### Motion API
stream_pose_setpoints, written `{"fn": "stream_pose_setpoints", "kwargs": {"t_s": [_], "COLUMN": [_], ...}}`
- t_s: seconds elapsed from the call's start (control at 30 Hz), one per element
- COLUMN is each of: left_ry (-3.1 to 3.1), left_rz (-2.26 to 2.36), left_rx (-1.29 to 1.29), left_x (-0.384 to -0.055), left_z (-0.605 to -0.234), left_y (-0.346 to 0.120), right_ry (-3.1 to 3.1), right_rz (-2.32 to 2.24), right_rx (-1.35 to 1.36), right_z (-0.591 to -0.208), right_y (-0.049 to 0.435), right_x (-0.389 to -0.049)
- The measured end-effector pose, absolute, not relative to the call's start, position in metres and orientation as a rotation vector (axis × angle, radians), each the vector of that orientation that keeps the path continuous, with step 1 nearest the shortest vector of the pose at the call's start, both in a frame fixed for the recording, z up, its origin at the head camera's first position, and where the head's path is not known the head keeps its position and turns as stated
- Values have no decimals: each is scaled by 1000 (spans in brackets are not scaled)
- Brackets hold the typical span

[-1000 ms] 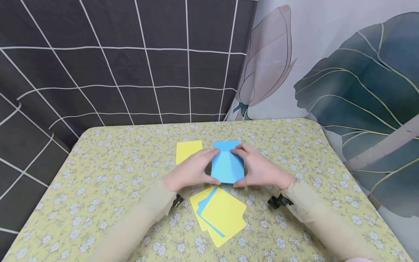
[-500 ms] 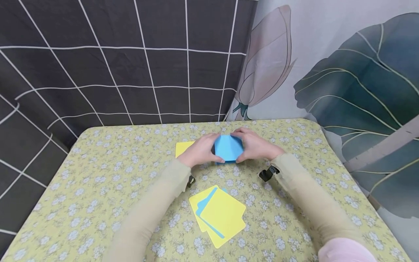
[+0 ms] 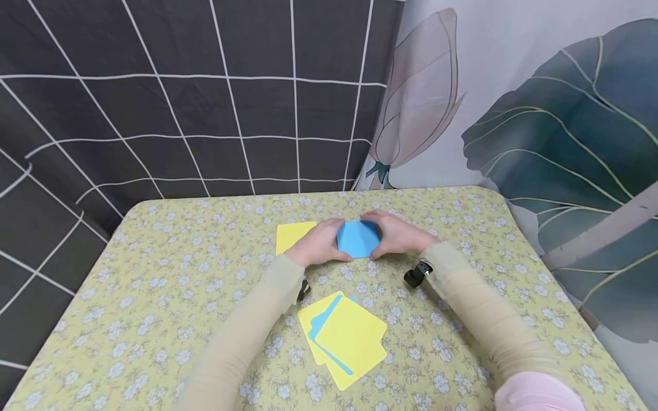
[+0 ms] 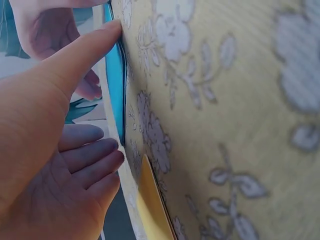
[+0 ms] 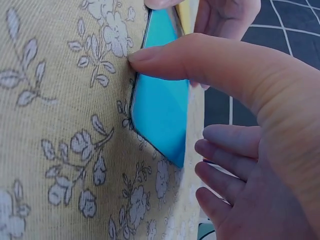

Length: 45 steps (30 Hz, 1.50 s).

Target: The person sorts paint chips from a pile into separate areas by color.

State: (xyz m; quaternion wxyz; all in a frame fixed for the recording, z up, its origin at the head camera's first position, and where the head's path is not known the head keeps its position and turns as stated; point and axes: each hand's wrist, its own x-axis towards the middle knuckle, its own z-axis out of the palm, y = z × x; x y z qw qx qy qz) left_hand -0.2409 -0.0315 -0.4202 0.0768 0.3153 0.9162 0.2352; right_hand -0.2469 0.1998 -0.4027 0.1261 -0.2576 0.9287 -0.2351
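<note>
A blue card (image 3: pixel 358 240) lies flat on the far part of the table, framed by both hands. My left hand (image 3: pixel 320 242) holds its left side, thumb at the near edge and fingers toward the far corner. My right hand (image 3: pixel 400 234) holds the right side the same way. In the left wrist view the left thumb (image 4: pixel 95 47) rests at the edge of the blue card (image 4: pixel 118 90). The right thumb (image 5: pixel 165 60) crosses the near edge in the right wrist view. Another blue piece seen earlier is now hidden, apparently underneath.
A yellow card (image 3: pixel 292 233) lies just left of the left hand, partly covered by it. Nearer the body is a loose fanned pile of yellow cards (image 3: pixel 354 342) with a blue card (image 3: pixel 320 321) between them. The floral tablecloth (image 3: pixel 169 297) covers the table; curtains hang behind.
Both hands have carried the blue card away from the body, over another blue piece, and lowered it there. The near pile and the far yellow card have stayed put.
</note>
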Motion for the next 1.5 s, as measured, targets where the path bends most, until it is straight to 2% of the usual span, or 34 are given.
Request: {"fn": "stream_pose_setpoints", "kwargs": {"t_s": [0.27, 0.63, 1.13, 1.5], "left_ry": [2760, 2692, 2571, 2432], "left_rz": [747, 795, 707, 603], "left_rx": [952, 1022, 1210, 1298], "left_x": [-229, -176, -118, -104], "left_z": [-413, -398, -403, -412], "left_y": [-37, -62, -75, -77], "right_ry": [2723, 2782, 2819, 2772], "right_rz": [-718, -713, -647, -612], "right_rx": [-769, -851, -899, -902], "right_z": [-395, -387, -386, -397], "right_y": [201, 200, 204, 196], "right_x": [-237, -196, -136, -100]}}
